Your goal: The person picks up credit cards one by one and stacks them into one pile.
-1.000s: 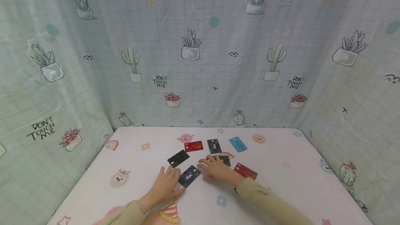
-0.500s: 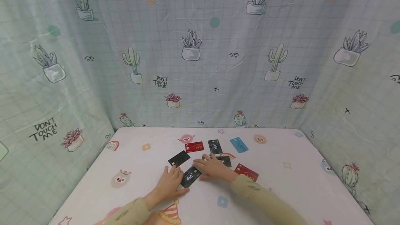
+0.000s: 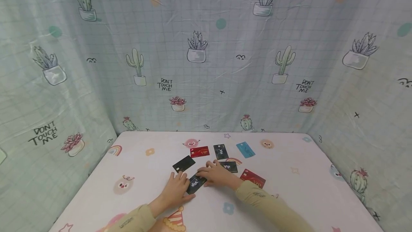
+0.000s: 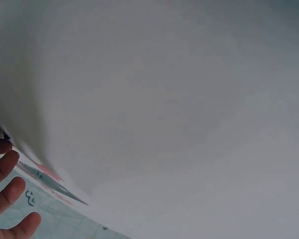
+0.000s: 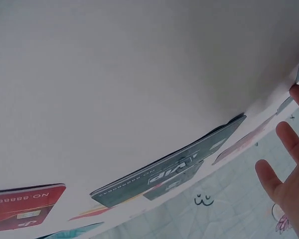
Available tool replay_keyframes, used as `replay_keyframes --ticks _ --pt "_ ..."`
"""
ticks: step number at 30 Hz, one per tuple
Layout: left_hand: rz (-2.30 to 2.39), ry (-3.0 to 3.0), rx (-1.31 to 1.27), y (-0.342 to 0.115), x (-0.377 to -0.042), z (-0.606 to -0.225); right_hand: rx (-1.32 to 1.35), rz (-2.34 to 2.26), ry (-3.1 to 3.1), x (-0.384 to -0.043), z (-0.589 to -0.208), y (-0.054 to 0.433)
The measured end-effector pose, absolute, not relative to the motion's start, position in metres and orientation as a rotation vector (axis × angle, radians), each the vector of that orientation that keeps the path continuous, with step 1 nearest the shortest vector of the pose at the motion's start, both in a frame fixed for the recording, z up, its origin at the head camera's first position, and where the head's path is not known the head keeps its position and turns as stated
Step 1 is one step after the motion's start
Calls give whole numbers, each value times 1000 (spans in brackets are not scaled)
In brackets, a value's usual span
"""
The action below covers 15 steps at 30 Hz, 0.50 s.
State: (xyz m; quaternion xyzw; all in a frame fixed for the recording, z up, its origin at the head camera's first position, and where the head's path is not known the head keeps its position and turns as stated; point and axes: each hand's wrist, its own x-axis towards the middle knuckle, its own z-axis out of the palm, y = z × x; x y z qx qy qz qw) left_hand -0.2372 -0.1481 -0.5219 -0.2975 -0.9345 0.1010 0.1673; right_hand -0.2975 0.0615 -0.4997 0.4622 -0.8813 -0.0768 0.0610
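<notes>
while a cactus-printed cloth (image 3: 222,71) hangs across the far side and both flanks, the pale patterned desk (image 3: 302,189) fills the middle, and two tan sleeves (image 3: 267,203) reach in from the near side.

the left hand (image 3: 174,189) lies spread, its grip slack: fingers loosely straight at the left end of the black vip card (image 3: 195,184), thumb by the near edge, wrapped round nothing. the right hand (image 3: 219,174) arches in from the right with fingertips at the card's far right corner; whether thumb and finger pinch it, i cannot tell.

that card lies slanted between the two hands, nearest of all the cards and seemingly flat. the step in hand looks like steadying or shifting it from both ends at once. the next move, i would say, calls for light, even fingertip pressure, or a nail under an edge if it has to come up, since something so thin offers little to hold.

around it, a plain black card (image 3: 184,164) sits right at the left fingertips, a red card (image 3: 199,151) farther off, then a dark card (image 3: 220,151) and a blue card (image 3: 245,149) to the right of that. a dark vip-marked card (image 3: 230,167) has its left end hidden by the right hand, and a second red card (image 3: 252,178) lies beside the sleeve on the right. the plain black one crowds closest; a sideways sweep could nudge it.
</notes>
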Motion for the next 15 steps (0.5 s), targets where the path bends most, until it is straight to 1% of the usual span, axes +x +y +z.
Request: replay_keyframes --ticks 15 --pt "325 -2575 -861 -148 -237 -524 1342 -320 -2700 -297 -505 58"
